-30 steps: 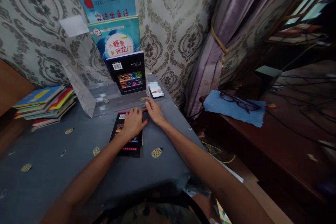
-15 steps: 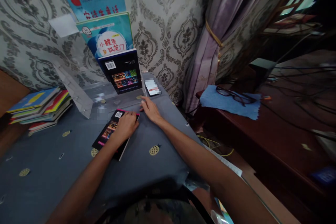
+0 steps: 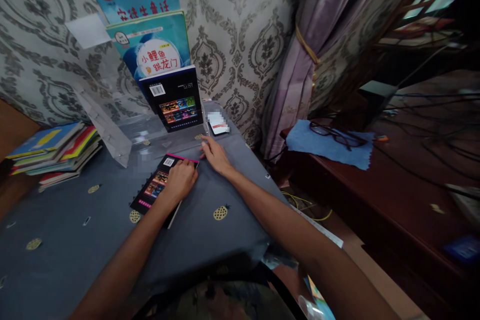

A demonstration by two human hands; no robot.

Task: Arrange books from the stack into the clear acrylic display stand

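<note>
A black book with a pink edge (image 3: 155,187) lies on the grey-blue tablecloth (image 3: 93,230), turned at an angle. My left hand (image 3: 180,180) rests on its right side with the fingers curled over the cover. My right hand (image 3: 214,156) lies flat on the cloth just right of the book's top corner, fingers stretched toward the clear acrylic rack (image 3: 112,125). In that rack stand a matching black book (image 3: 175,100) and, behind it, two blue picture books (image 3: 153,50).
A phone (image 3: 218,125) lies by the rack's right end. A stack of colourful books (image 3: 52,147) sits at the far left. A purple curtain (image 3: 300,45) hangs to the right. Glasses (image 3: 337,135) on a blue cloth rest on the dark wooden desk.
The black book under my left hand has been turned and slid to the left, from straight to angled. My right hand stays by its top corner.
</note>
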